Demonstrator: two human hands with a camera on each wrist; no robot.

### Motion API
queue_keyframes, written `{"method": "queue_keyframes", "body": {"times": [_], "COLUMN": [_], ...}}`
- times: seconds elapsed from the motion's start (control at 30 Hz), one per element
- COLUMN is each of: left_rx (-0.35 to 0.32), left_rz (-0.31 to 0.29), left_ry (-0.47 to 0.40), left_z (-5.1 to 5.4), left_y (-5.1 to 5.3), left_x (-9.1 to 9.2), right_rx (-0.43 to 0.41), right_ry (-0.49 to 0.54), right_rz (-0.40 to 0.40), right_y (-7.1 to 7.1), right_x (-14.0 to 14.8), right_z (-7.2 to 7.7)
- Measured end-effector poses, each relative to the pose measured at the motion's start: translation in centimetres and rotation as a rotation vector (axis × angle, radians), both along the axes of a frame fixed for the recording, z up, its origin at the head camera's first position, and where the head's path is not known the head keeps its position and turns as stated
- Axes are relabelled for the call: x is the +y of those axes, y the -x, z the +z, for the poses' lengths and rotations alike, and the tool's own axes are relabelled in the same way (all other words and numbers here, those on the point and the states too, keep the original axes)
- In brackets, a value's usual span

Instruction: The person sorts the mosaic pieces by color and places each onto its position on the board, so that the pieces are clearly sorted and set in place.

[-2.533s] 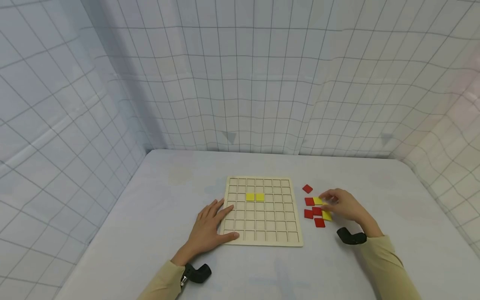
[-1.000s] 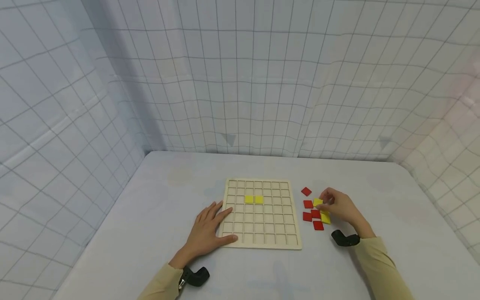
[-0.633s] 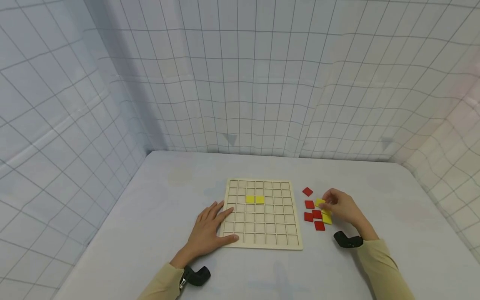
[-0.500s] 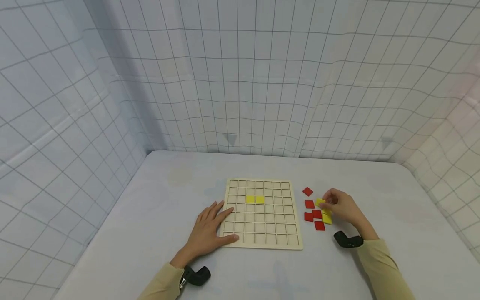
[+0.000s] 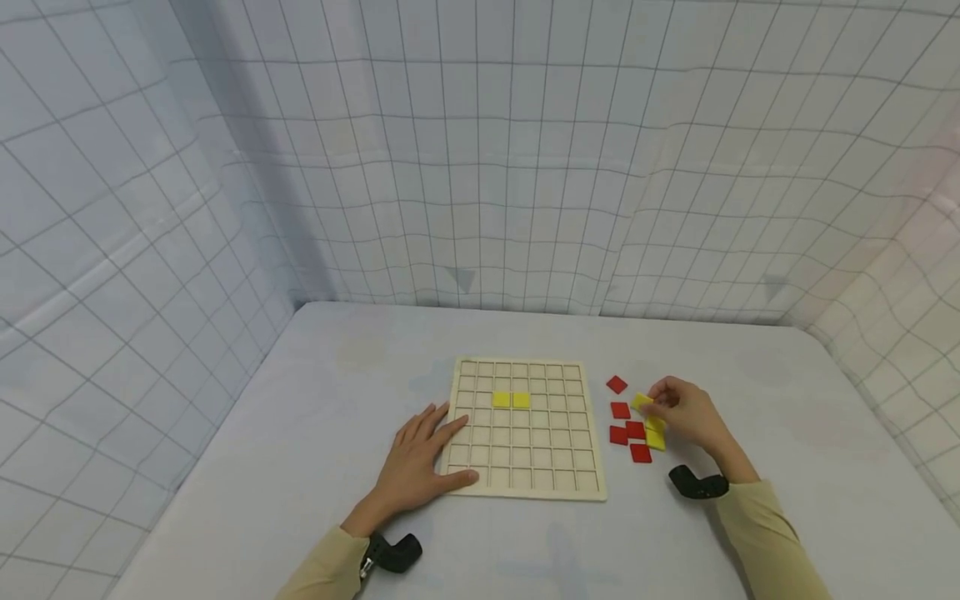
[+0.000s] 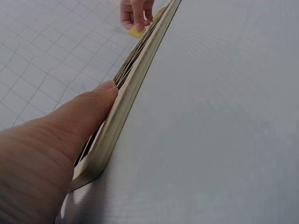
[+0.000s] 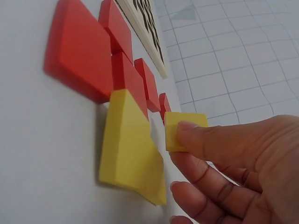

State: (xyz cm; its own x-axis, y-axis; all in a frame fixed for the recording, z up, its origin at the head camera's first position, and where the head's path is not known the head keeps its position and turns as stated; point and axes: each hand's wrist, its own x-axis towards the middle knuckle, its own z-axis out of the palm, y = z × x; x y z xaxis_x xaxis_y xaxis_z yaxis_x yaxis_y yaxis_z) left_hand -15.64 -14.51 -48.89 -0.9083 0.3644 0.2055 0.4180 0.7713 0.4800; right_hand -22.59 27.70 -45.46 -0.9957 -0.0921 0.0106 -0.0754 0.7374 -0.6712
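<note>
Two digits of the right hand (image 5: pixel 686 412), the thumb and a finger, pinch a yellow square tile (image 7: pixel 184 116) above the desk (image 5: pixel 360 358), off the grid board's right edge. Just below sit two yellow tiles (image 5: pixel 656 440); whether they overlap is hard to tell. Five red tiles (image 5: pixel 635 430) lie between these and the wooden grid board (image 5: pixel 523 497), the farthest one toward the desk's far edge. In the board's third row from its far edge, two yellow squares (image 5: pixel 511 400) fill neighbouring cells. The left hand (image 5: pixel 411 468), fingers straight and spread, grasps nothing and rests over the board's left edge, thumb by its near-left corner.
</note>
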Motion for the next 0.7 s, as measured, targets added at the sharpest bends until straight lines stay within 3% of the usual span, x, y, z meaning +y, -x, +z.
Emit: {"method": "queue_keyframes", "body": {"times": [0.23, 0.7], "left_rx": [-0.001, -0.015], "left_rz": [0.002, 0.002], "left_ry": [0.008, 0.008], "left_z": [0.0, -0.1], "left_y": [0.0, 0.2], "left_x": [0.1, 0.1], "right_rx": [0.075, 0.117], "right_ry": [-0.002, 0.058], "right_rz": [0.04, 0.124], "right_y": [0.1, 0.6], "right_x": [-0.4, -3.1], "right_z": [0.4, 0.6]}}
